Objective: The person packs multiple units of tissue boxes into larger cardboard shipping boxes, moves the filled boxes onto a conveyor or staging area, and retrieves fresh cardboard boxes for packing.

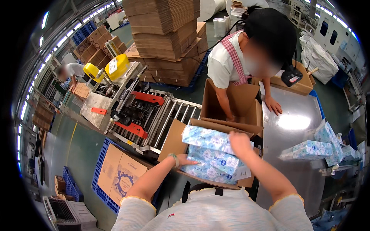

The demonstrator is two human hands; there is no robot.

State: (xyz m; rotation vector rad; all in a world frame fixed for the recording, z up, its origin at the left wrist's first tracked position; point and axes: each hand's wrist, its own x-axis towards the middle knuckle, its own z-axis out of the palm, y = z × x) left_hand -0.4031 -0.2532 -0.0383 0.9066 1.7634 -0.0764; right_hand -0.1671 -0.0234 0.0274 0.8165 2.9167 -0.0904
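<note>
An open cardboard box [172, 139] in front of me holds several blue-and-white tissue packs [213, 158] in soft plastic wrap. One more tissue pack [206, 138] lies across the top, at the box's far side. My right hand [241, 145] is closed around the right end of that top pack. At the box's left side, my left hand [182, 159] lies with fingers stretched out against the ends of the lower packs, gripping none of them. A green band circles my left wrist. The undersides of both hands are hidden.
Across from me, a co-worker [235, 61] reaches one arm into another open box [246, 96]. A roller conveyor with a tape machine [135, 111] stands left. More tissue packs [312, 149] lie on the metal table [285, 111] at right. Stacked flat cardboard [163, 34] rises behind.
</note>
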